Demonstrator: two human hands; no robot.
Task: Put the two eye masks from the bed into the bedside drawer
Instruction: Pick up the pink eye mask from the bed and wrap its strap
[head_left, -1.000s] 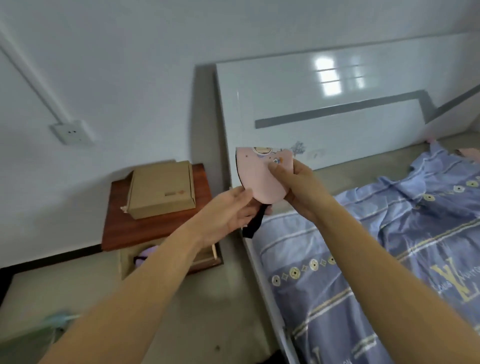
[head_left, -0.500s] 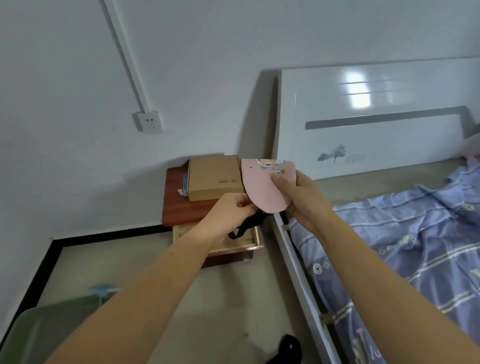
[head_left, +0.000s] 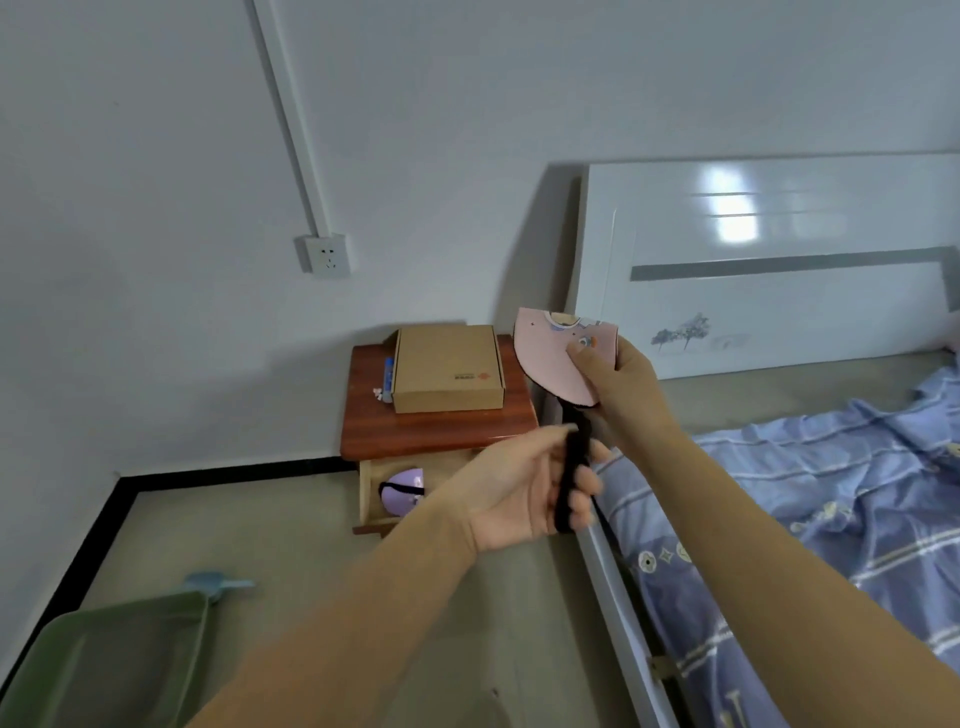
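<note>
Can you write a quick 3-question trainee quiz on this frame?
1. True or false: the purple eye mask already lies in the open bedside drawer.
2. Which hand pinches the pink eye mask? A) left hand B) right hand C) neither
3. Fill in: the left hand grips the pink mask's black ____.

Key: 1 true. 2 B, the right hand holds it up, folded, near the headboard. 3 strap, which hangs below the mask beside the cardboard box on the nightstand.
</note>
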